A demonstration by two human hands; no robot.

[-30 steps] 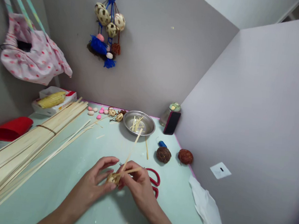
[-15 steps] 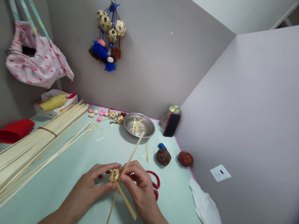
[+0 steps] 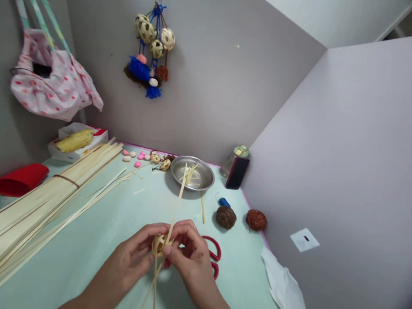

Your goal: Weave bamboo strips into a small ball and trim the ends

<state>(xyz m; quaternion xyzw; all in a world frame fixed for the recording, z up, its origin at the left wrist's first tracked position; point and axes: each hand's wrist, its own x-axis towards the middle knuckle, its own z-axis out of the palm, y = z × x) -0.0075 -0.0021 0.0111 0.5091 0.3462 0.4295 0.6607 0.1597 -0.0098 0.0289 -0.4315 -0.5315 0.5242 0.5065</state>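
Between my hands is a small woven ball (image 3: 158, 243) of pale flat strips, with loose ends sticking out. My left hand (image 3: 131, 254) cups it from the left, fingers along its top and thumb below. My right hand (image 3: 189, 250) pinches a long strip (image 3: 181, 191) against the ball's right side; its upper end rises toward the metal bowl. Thin strip tails (image 3: 155, 285) hang down toward the table's front. Red-handled scissors (image 3: 215, 248) lie partly hidden behind my right hand.
A bundle of pale strips (image 3: 52, 193) lies along the left. At the back are a steel bowl (image 3: 207, 181) with cut strips, pink and white beads (image 3: 140, 156), and a phone (image 3: 237, 173) against a jar. Brown (image 3: 225, 217) and reddish (image 3: 256, 220) yarn balls sit at right.
The ball has turned in my hands. The long upper strip now stands more upright and further left, and the strip that pointed down to the right now hangs nearly straight down.
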